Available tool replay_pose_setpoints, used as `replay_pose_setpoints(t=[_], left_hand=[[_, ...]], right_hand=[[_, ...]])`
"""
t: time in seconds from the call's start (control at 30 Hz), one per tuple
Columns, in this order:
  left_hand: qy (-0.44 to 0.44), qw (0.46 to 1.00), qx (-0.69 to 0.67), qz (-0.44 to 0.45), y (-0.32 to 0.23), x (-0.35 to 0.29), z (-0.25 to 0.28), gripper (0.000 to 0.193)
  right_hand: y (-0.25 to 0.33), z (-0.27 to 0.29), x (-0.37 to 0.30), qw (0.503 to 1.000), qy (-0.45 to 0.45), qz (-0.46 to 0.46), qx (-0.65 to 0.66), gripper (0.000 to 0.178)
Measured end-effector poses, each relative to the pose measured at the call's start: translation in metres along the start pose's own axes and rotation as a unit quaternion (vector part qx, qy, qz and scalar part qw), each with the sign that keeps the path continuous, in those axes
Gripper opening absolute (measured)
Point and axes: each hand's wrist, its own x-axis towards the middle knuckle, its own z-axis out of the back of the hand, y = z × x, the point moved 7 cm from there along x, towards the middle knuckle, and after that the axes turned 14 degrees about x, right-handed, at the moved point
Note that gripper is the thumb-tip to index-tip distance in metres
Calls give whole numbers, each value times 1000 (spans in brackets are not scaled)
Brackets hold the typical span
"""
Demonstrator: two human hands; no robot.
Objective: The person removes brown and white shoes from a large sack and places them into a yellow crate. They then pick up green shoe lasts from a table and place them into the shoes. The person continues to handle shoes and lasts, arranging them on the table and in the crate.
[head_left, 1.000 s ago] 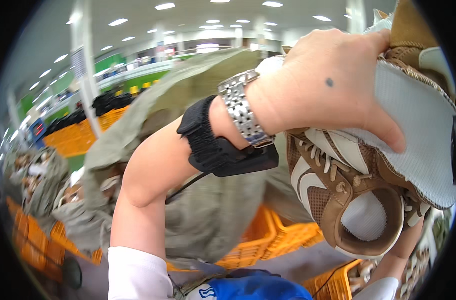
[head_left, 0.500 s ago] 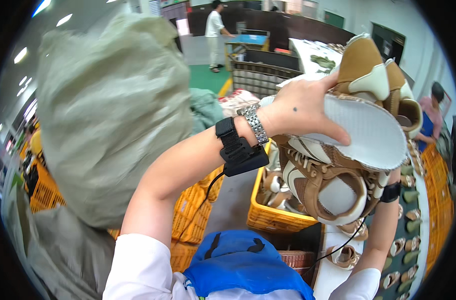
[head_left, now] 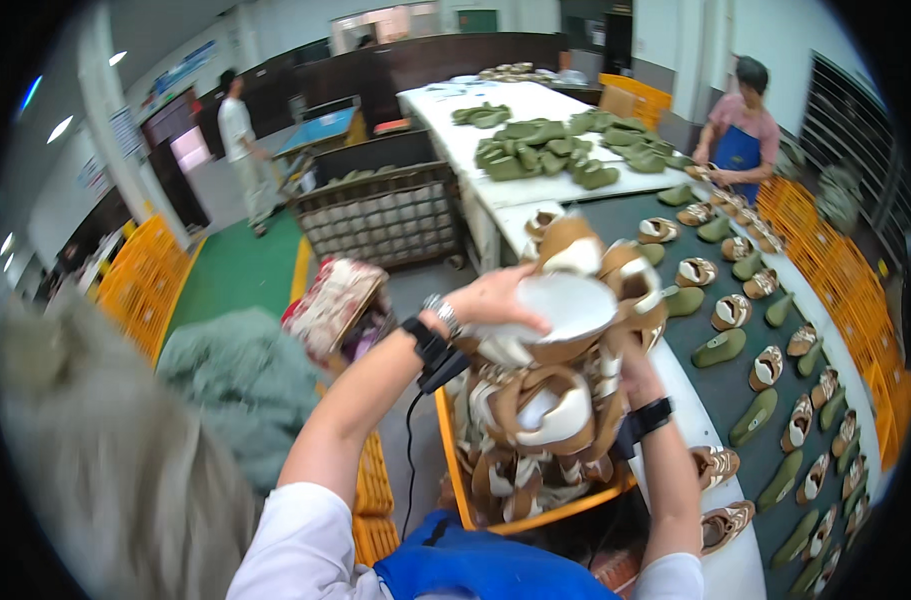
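Angles the left forearm (head_left: 363, 425) up and inward, clamping a smooth, pale oval sheet (head_left: 575, 300) with the left hand (head_left: 503, 302) atop brown-and-cream shoes (head_left: 569, 418), over the slatted orange crate (head_left: 555, 513); cups their right side with the right hand (head_left: 634, 372), near solid green foot-shaped forms (head_left: 719, 347).

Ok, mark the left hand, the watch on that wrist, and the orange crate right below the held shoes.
Left hand (head_left: 493, 302): head view, back of the hand.
Watch (head_left: 443, 313): head view, metal band.
Orange crate (head_left: 456, 470): head view, left rim.
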Motion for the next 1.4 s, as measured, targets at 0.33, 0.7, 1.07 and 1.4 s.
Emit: replay_pose_setpoints(t=[0.33, 0.7, 1.07, 1.4], left_hand=[[187, 956, 78, 211, 316, -17, -273, 119], [94, 979, 97, 152, 309, -39, -236, 105], [306, 951, -54, 11, 236, -45, -175, 64], [526, 664, -531, 1, 208, 53, -52, 76]], right_hand=[[-137, 120, 67, 828, -348, -46, -437, 113], [-104, 76, 19, 907, -295, -36, -297, 49], [-23, 7, -70, 943, -304, 138, 14, 37], [-50, -137, 63, 578, -321, 520, -541, 50]])
